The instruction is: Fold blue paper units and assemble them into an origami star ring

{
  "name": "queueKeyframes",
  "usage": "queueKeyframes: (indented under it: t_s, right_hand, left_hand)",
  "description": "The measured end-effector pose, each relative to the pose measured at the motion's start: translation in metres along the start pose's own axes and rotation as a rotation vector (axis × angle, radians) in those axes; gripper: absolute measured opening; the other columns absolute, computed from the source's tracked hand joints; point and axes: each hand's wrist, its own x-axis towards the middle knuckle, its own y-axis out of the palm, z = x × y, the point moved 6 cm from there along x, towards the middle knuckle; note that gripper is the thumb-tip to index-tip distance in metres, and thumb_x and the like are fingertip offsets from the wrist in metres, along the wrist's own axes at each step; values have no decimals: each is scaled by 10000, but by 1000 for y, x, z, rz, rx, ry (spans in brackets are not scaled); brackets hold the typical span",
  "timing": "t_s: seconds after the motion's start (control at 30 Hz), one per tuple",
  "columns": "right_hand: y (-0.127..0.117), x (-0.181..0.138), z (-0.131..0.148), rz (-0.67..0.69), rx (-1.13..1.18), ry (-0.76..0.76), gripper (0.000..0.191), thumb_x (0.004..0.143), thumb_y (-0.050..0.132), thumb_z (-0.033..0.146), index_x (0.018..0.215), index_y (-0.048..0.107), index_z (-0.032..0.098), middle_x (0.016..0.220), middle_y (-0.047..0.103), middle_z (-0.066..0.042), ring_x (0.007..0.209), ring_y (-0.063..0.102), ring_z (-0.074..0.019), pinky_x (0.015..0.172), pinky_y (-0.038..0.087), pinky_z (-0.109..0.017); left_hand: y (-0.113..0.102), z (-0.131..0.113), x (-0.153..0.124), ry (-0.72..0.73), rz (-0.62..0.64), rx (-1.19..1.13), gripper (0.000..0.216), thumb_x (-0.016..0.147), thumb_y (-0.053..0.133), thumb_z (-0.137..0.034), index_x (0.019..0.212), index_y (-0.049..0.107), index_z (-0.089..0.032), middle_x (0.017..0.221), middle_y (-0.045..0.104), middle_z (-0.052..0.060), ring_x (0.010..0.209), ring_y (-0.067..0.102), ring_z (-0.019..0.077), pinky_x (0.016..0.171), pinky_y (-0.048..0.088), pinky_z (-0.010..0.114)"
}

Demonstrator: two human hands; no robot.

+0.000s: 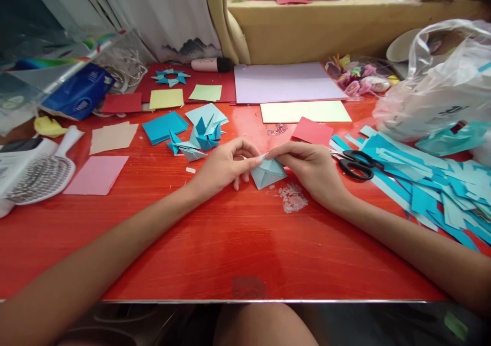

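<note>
Take the black scissors point(353, 163) as your landmark: the folded light-blue paper point(267, 174) is to their left, at about the same depth across the red table point(172, 264), with your right hand point(312, 169) between the two. The relation to mind is at the paper's far end, the end away from you, where your fingertips meet; the body of the sheet lies below them, on your side, so neither hand is nearer: both touch it. Your right thumb and forefinger are pinched together on that far corner, with no gap showing. Your left hand point(226, 167), farther from the scissors, lays its thumb along the upper left edge, forefinger arched close above, the remaining fingers loosely curled; it seems to grip lightly, though how firmly you cannot tell from here. The paper's free corner points back toward you and slightly left, away from the scissors, while another corner points right, toward them. It is kite-like and nearly as wide as it is deep, so no long axis stands out; a crease runs from the pinched end down its face. Whether its lower corner rests on the table or hangs just above it, you cannot tell.
</note>
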Motion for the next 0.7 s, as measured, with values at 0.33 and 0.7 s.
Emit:
queueKeyframes:
  t_s: [0.33,0.7]
  right_hand:
    - [7,5,-12,87,251,160,266,824,553,363,987,683,199,848,677,-26,750,597,-145,694,483,-275]
    - [8,4,-7,146,158,137,266,817,554,383,776,662,143,722,617,-16,642,508,-108,595,378,-234]
  left_hand:
    - [-9,-1,-2,49,-127,-59,153,756,616,-247,827,510,-164,691,535,-14,458,504,56,313,389,153]
    - [-5,-7,-4,87,-113,103,150,800,570,-305,768,577,-158,553,475,-49,401,395,32,380,309,174]
